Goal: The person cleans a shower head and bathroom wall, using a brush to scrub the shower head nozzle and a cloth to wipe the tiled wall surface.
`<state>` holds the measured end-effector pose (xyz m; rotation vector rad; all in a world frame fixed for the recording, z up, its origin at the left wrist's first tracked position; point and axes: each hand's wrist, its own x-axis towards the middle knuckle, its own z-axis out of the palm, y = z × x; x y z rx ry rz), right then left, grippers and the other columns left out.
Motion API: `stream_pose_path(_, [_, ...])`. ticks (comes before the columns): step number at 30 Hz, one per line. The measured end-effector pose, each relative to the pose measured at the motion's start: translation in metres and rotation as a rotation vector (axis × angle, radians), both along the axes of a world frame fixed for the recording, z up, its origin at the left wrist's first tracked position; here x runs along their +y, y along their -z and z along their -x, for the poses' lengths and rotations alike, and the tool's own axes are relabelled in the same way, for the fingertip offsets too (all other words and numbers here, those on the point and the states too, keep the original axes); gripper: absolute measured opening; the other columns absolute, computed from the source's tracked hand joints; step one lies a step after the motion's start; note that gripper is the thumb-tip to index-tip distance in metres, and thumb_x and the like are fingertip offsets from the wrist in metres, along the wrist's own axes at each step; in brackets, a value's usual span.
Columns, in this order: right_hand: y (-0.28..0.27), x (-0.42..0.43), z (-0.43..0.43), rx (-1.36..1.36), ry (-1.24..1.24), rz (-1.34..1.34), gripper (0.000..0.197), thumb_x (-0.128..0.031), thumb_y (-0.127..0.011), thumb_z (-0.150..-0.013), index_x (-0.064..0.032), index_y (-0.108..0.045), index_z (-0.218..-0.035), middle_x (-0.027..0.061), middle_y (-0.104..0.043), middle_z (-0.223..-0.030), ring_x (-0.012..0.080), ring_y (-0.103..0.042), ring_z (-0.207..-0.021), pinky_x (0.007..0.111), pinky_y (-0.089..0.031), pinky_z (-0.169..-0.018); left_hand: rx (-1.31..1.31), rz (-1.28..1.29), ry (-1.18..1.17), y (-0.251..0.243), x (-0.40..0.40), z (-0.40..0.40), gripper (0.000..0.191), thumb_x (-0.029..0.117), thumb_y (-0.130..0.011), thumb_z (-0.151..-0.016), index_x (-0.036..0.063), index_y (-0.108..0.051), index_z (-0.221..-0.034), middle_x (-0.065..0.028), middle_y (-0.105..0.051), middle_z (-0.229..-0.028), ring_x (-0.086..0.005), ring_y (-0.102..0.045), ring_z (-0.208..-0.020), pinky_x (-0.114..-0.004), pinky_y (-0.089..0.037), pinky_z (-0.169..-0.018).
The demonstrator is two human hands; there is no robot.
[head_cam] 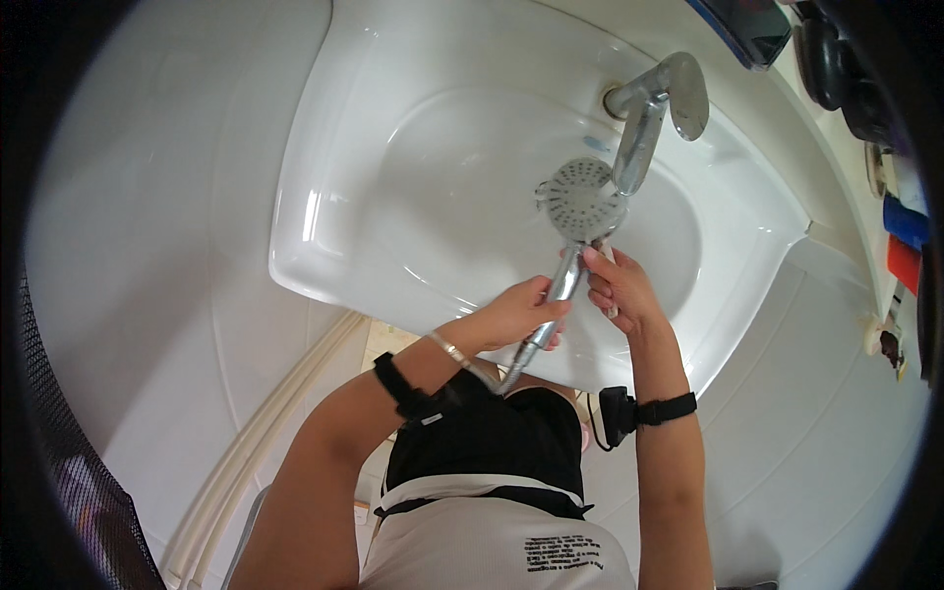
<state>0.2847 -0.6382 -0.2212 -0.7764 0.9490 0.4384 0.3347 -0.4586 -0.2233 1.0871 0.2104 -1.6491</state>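
Observation:
A chrome hand shower [581, 200] is held over the white washbasin [442, 243], its round nozzle face turned up towards me. My left hand [516, 313] wraps the lower part of its handle [566, 276], from which the metal hose [521, 360] runs down towards my lap. Pinched in my right hand [621, 286] is a slim white tool [609, 258], possibly a brush. Its upper end meets the neck of the shower behind the face; whether it has bristles is hidden. The chrome basin tap [640, 144] reaches down close beside the shower's right rim.
A dark phone [752, 33] and several black items [822, 66] lie on the shelf [833, 155] along the right. Further down it are blue and orange things [903, 258]. Cream pipes [273, 435] run along the left wall. A black mesh basket [74, 487] stands at lower left.

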Motion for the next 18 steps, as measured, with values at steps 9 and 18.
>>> stream_pose_path(9, [0.008,-0.019,0.054,-0.117,0.126,-0.422,0.049,-0.037,-0.037,-0.094,0.0043,-0.045,-0.119,0.0042,-0.054,-0.068,0.0022,-0.028,-0.037,0.016,-0.028,-0.03,-0.264,-0.354,-0.143,-0.013,0.061,-0.032,0.035,0.012,-0.057,-0.082,-0.0021,-0.036,-0.105,-0.0139,-0.059,-0.082,-0.0177,-0.06,-0.06,-0.029,-0.053,-0.054])
stream_pose_path(18, [0.006,-0.012,0.059,-0.194,0.221,-0.635,0.049,-0.035,-0.033,-0.096,0.0049,-0.042,-0.123,0.0013,-0.044,-0.059,0.0029,-0.028,-0.036,0.017,-0.03,-0.029,-0.29,-0.35,-0.143,-0.006,0.062,-0.016,0.032,0.008,-0.057,-0.08,-0.0015,-0.036,-0.102,-0.0084,-0.054,-0.069,-0.0136,-0.054,-0.053,-0.026,-0.046,-0.046])
